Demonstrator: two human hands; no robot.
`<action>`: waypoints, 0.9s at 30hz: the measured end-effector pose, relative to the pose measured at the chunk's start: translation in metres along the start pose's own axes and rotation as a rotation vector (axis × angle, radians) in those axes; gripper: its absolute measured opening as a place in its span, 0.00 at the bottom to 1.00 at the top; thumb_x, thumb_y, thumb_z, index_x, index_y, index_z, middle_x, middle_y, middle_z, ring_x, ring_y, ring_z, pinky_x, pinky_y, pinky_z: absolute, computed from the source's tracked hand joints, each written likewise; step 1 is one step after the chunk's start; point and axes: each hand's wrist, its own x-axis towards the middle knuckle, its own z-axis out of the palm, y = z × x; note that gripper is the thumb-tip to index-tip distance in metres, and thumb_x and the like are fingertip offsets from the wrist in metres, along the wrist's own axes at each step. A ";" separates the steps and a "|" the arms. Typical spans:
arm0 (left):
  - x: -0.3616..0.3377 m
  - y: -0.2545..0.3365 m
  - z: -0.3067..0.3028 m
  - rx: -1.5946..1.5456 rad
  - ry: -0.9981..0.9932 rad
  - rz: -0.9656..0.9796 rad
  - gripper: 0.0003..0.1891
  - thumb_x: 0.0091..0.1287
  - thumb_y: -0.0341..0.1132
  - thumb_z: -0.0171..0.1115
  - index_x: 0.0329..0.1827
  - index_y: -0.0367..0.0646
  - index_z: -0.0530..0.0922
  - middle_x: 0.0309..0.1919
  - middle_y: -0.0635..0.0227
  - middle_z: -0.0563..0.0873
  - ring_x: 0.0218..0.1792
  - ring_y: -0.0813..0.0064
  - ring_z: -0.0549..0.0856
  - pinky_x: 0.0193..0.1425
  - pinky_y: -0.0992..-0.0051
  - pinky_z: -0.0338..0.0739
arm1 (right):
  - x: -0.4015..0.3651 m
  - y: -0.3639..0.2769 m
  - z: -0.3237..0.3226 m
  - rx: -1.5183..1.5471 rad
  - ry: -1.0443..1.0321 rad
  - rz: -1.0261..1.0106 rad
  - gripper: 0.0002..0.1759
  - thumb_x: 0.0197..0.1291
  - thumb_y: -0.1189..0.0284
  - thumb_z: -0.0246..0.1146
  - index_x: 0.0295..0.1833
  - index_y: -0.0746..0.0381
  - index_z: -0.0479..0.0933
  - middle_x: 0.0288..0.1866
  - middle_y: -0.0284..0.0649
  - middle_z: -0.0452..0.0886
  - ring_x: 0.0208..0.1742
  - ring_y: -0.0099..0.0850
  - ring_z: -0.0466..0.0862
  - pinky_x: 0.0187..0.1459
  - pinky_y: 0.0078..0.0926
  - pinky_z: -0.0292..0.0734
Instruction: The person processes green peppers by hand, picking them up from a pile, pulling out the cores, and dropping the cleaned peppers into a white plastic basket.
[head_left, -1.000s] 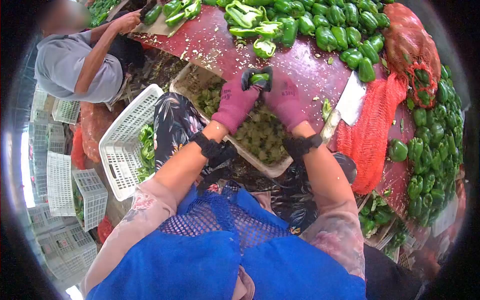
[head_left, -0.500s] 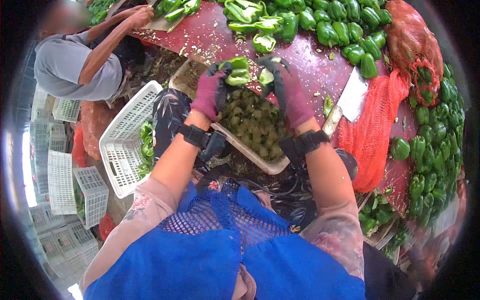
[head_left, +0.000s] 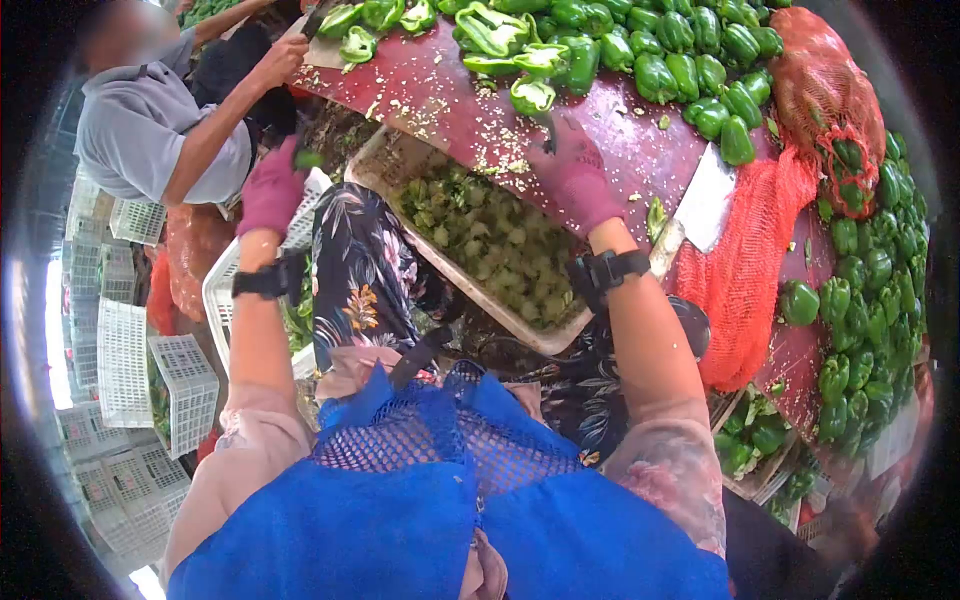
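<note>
My left hand (head_left: 275,188), in a purple and black glove, hangs over the white slotted basket (head_left: 218,300). A green pepper piece (head_left: 309,160) shows at its blurred fingertips, mostly hidden by the hand. Green pepper pieces (head_left: 298,315) lie in that basket. Over the red table (head_left: 430,85), my gloved right hand (head_left: 575,170) reaches forward, fingers extended and holding nothing visible. Its fingertips are close to a cut pepper half (head_left: 532,95); contact cannot be made out. Below, between the hands, a pale tub (head_left: 450,270) holds many pepper cores (head_left: 500,245).
A cleaver (head_left: 705,200) lies on the table beside a red mesh bag (head_left: 745,270). Whole green peppers (head_left: 680,70) are heaped at the back, more along the right edge. At the left a co-worker (head_left: 150,130) sits near stacked white crates (head_left: 125,360).
My left hand has swung left from above the tub to the basket with its pepper piece. My right hand has moved up toward the pepper half; the pale piece it held is gone from it.
</note>
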 end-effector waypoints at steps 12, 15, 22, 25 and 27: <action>-0.002 0.101 -0.005 -0.766 -0.029 0.147 0.27 0.64 0.38 0.67 0.67 0.49 0.72 0.54 0.60 0.84 0.52 0.74 0.82 0.58 0.73 0.74 | 0.025 0.003 0.025 -0.286 -0.149 -0.176 0.21 0.55 0.66 0.63 0.55 0.57 0.76 0.60 0.46 0.74 0.55 0.49 0.78 0.56 0.46 0.75; 0.029 0.176 0.012 -0.853 -0.187 0.213 0.30 0.68 0.45 0.62 0.72 0.50 0.67 0.60 0.56 0.79 0.57 0.69 0.79 0.61 0.70 0.73 | 0.010 0.011 0.028 -0.366 -0.050 -0.281 0.20 0.54 0.66 0.64 0.54 0.57 0.76 0.58 0.46 0.75 0.55 0.47 0.78 0.55 0.44 0.76; 0.125 0.262 0.098 -0.532 -0.348 0.240 0.43 0.60 0.51 0.66 0.76 0.47 0.57 0.64 0.47 0.74 0.66 0.52 0.73 0.67 0.62 0.68 | -0.002 0.000 -0.012 -0.028 -0.132 0.124 0.20 0.60 0.63 0.61 0.55 0.61 0.74 0.53 0.49 0.78 0.54 0.49 0.79 0.54 0.43 0.76; 0.125 0.262 0.114 -0.570 -0.292 0.270 0.40 0.59 0.47 0.68 0.73 0.45 0.61 0.64 0.49 0.75 0.65 0.53 0.74 0.67 0.62 0.68 | 0.008 0.053 0.016 0.859 -0.314 0.540 0.20 0.66 0.64 0.57 0.60 0.62 0.71 0.51 0.46 0.80 0.49 0.44 0.82 0.50 0.41 0.79; 0.112 0.255 0.113 -0.779 -0.336 0.261 0.34 0.60 0.44 0.63 0.70 0.45 0.66 0.58 0.49 0.79 0.61 0.54 0.78 0.64 0.64 0.70 | 0.006 0.061 0.022 1.608 -0.507 0.724 0.20 0.67 0.65 0.56 0.62 0.61 0.70 0.51 0.44 0.80 0.47 0.42 0.82 0.48 0.40 0.81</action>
